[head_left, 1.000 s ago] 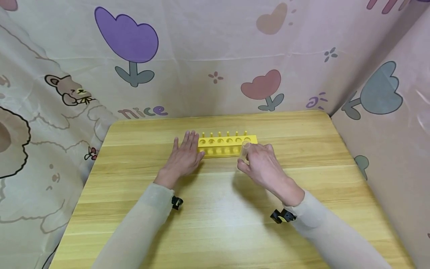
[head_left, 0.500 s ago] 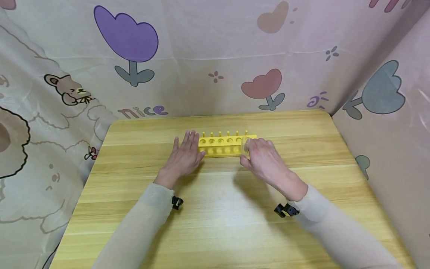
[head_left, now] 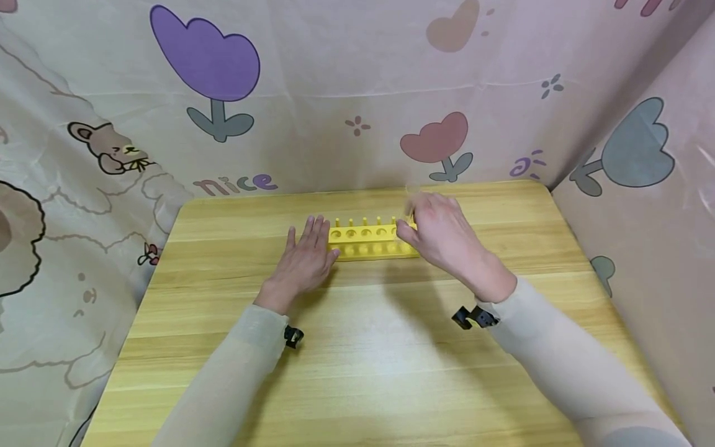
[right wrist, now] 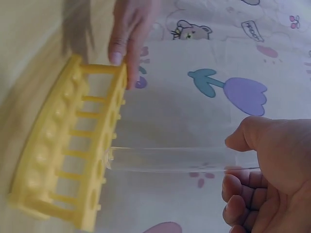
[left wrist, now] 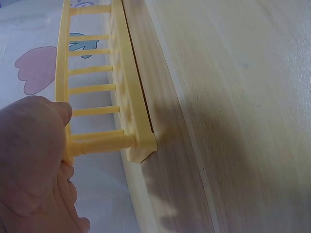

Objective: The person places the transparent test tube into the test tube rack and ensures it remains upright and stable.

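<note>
My right hand (head_left: 447, 239) holds a clear test tube (right wrist: 170, 159) by one end, with curled fingers. In the right wrist view the tube's other end is right at the top plate of the yellow test tube rack (head_left: 368, 242), over a hole toward the rack's right end. The tube is blurred and mostly hidden by the hand in the head view. My left hand (head_left: 304, 257) presses on the rack's left end with straight, spread fingers, its thumb at the front corner; in the left wrist view the thumb overlaps the top plate's edge.
The rack stands toward the back of a wooden table (head_left: 357, 347), with a row of holes and short pegs behind them. A printed curtain (head_left: 313, 93) hangs behind the table and along both sides. Small black devices sit at both wrists.
My right hand has risen and moved back with the test tube, from in front of the rack's right end to above it. The left hand and the rack have stayed in place.
</note>
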`<state>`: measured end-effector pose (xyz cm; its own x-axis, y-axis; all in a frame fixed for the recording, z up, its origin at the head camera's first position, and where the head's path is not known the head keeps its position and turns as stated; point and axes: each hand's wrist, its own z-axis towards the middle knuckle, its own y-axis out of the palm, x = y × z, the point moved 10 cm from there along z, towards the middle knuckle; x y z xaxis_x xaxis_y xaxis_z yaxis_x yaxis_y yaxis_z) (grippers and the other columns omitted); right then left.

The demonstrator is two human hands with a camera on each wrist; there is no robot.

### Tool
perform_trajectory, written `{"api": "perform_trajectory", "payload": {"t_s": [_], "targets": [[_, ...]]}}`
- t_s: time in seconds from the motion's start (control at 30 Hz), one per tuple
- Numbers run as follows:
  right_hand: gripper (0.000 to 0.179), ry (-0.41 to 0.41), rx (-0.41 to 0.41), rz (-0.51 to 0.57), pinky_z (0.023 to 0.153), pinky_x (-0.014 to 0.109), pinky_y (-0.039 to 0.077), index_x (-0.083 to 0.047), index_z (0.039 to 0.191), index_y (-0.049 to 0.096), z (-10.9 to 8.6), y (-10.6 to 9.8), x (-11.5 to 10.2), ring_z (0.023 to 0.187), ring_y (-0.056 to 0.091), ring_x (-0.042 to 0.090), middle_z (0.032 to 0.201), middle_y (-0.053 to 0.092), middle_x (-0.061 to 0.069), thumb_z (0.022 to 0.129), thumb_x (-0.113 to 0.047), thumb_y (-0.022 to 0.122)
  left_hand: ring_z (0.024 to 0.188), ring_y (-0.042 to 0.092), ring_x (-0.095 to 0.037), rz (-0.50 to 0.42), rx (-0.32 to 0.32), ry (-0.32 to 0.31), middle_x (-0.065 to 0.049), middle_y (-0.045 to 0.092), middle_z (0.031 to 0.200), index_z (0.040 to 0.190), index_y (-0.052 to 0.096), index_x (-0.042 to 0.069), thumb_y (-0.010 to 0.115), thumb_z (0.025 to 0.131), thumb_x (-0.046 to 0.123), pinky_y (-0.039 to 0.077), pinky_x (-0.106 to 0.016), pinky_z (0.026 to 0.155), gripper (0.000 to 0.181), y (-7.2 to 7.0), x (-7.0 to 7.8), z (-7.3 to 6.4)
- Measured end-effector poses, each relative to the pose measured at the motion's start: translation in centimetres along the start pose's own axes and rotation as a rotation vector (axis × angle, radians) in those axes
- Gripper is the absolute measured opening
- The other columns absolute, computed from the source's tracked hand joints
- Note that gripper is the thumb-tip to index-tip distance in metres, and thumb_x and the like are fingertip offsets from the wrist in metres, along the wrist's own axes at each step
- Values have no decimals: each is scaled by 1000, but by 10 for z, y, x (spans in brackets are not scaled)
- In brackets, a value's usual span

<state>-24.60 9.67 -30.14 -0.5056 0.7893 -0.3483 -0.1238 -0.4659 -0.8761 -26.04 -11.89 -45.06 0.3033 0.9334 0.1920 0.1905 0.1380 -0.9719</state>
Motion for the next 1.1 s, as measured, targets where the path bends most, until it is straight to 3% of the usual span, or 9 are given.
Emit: {"api": "perform_trajectory", "payload": {"t_s": [0.2, 0.43, 0.87, 1.1], "targets": [[10, -7, 25, 4, 81, 47, 44, -9, 91, 62, 21, -6, -8, 79, 54, 28, 85, 62, 5, 96, -18, 60, 164, -8, -31, -4, 6, 2, -15, -7, 177, 169, 2, 2, 25, 115, 47, -3, -62, 131, 74, 1, -1, 0], [11, 30, -12, 0, 88, 50, 46, -10, 92, 65, 36, 9, -6, 86, 58, 31, 89, 66, 4, 96, -19, 61, 164, -9, -31, -7, 10, 9, -16, -6, 177, 169, -1, 3, 25, 115, 47, -6, -59, 131, 75, 2, -3, 0], [15, 67, -46, 12, 86, 49, 45, -8, 92, 63, 39, 35, 8, 85, 60, 30, 86, 65, 5, 97, -22, 59, 164, -7, -33, -5, 14, 21, -18, -6, 176, 168, 2, 0, 27, 115, 45, -6, -54, 132, 74, 1, 0, 1], [21, 93, -101, 10, 90, 51, 46, -7, 100, 63, 37, 54, 14, 89, 63, 32, 89, 69, 8, 100, -27, 62, 164, -9, -31, -23, 1, 15, -17, -8, 176, 168, -1, 1, 27, 115, 45, -7, -51, 133, 74, 1, 0, 0]]}}
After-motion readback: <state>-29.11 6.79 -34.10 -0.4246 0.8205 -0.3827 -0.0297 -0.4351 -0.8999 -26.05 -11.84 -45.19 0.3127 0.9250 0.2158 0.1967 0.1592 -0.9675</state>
